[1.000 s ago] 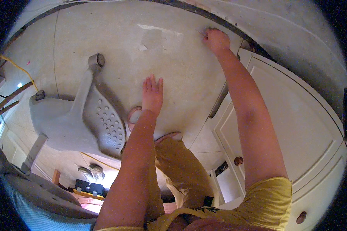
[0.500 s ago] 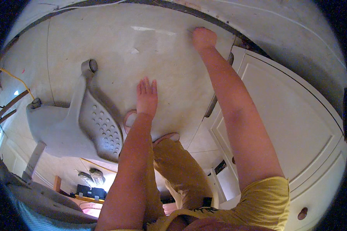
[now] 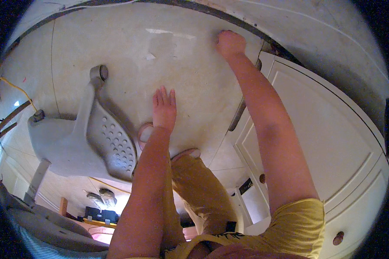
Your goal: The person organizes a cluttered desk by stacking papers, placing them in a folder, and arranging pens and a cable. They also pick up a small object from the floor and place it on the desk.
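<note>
My left hand [image 3: 164, 110] is held out over the pale floor [image 3: 129, 43], its fingers straight and slightly apart, with nothing in it. Farther off and to the right, my right hand [image 3: 231, 45] is closed in a fist against the same floor, close to the dark gap along the far wall. Its fingers are curled under, so anything inside them is hidden. A few lighter scuffed patches [image 3: 157, 31] mark the floor to the left of that fist.
A grey plastic chair base [image 3: 69, 138] with a caster stands on the left, a yellow cord [image 3: 17, 88] behind it. To the right is a white cabinet [image 3: 328, 129] with brown knobs. Shoes [image 3: 104, 197] sit lower left. My slippered feet [image 3: 146, 133] are below my left hand.
My right fist has shifted very slightly to the right and turned a little, its forearm moving with it. My left hand has stayed nearly still.
</note>
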Demonstrator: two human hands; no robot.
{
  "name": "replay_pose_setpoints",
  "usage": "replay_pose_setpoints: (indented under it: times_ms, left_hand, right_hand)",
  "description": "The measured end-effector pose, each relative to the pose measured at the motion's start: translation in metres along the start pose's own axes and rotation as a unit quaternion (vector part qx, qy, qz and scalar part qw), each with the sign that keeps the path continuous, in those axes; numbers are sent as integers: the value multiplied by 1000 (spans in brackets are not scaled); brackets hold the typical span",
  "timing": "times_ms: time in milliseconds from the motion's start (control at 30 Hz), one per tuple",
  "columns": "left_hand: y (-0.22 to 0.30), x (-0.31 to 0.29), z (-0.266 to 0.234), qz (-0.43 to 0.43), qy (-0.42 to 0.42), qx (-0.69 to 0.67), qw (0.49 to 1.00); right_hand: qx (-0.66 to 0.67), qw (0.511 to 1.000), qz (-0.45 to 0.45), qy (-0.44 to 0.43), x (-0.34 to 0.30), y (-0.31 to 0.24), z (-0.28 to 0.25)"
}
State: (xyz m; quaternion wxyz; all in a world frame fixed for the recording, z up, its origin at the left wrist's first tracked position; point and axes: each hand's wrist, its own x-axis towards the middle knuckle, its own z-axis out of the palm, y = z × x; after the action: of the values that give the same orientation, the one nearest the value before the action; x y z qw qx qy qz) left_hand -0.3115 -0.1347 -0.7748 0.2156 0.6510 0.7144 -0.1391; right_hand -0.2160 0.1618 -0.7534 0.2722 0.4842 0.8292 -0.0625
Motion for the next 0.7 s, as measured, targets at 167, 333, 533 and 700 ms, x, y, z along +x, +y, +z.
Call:
replay_pose_setpoints:
  times_ms: [167, 333, 533, 700]
  left_hand:
    - [1, -2, 0, -12, 1, -4, 1000]
    - [9, 12, -38, -87, 70, -255, 961]
    - [43, 115, -79, -147, 27, -798, 584]
    - [53, 155, -74, -89, -17, -936, 341]
  right_hand:
    - [20, 1000, -21, -6, -10, 5, -9]
    - [101, 995, -11, 4, -21, 16, -3]
    - [213, 976, -36, 13, -40, 6, -16]
    - [238, 970, -43, -11, -49, -1, -26]
